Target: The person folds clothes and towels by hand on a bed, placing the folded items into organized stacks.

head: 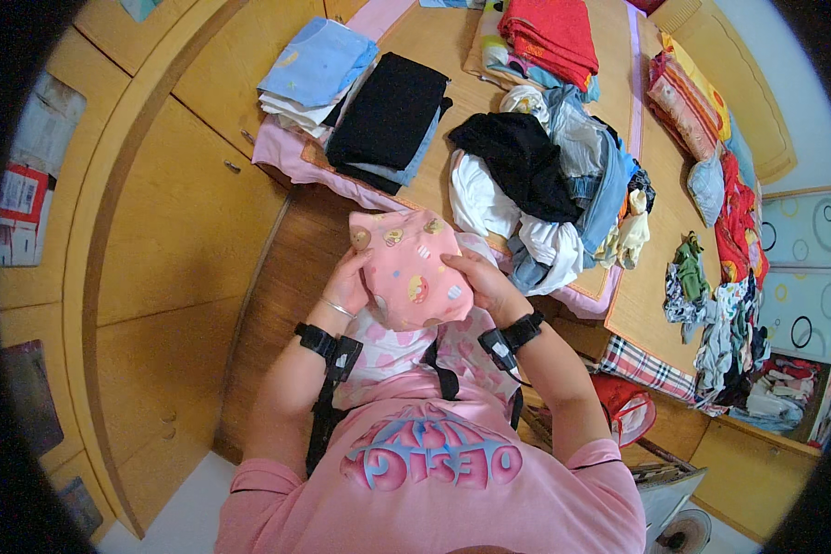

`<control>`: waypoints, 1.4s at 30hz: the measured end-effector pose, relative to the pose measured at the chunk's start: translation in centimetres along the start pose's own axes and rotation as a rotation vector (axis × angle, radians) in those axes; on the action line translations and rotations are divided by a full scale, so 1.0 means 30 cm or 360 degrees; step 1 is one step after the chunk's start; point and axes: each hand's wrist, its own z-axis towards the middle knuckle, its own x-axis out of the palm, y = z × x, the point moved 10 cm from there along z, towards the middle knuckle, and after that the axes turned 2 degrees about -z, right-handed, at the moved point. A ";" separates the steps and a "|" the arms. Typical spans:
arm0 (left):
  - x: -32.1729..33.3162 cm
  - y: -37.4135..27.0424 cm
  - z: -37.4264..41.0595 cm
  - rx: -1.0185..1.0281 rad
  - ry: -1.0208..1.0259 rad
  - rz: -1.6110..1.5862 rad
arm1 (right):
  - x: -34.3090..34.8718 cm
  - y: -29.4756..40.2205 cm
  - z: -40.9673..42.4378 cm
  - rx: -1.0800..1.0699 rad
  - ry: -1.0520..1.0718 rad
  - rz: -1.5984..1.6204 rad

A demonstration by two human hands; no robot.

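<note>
A folded pink cloth garment (415, 270) with printed cartoon food figures is held up in front of me, over my lap. My left hand (350, 282) grips its left edge, thumb on top. On the opposite edge, my right hand (483, 280) pinches it, also with the thumb on the upper face. The fingers beneath the cloth are hidden. Beyond it, on the bed mat (415, 124), lie a folded black garment stack (391, 114) and a stack topped with light blue cloth (316, 62). A loose heap of clothes, with a black piece (519, 163) on top, lies to the right.
Folded red cloth (552, 38) tops a stack at the far side. More loose clothes (689, 277) lie farther right, near pillows (685, 111). Wooden cabinet doors (166, 228) line the left. An open drawer (779, 398) holds clothes, and a fan (685, 533) stands low at right.
</note>
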 end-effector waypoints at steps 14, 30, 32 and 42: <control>0.037 -0.267 0.135 0.0006 -0.0043 0.0646 | 0.090 0.153 0.134 -0.0123 0.0057 -0.0498; 0.120 -1.442 0.762 0.0891 -0.0853 0.2895 | 0.549 0.769 0.986 -0.0529 0.0051 -0.0442; 0.035 -1.343 0.853 0.0920 -0.0593 0.2923 | 0.546 0.704 1.066 -0.0418 0.0025 -0.0563; 0.001 -0.990 0.838 0.0630 -0.0801 0.3467 | 0.256 0.560 0.809 -0.0580 -0.0124 -0.1409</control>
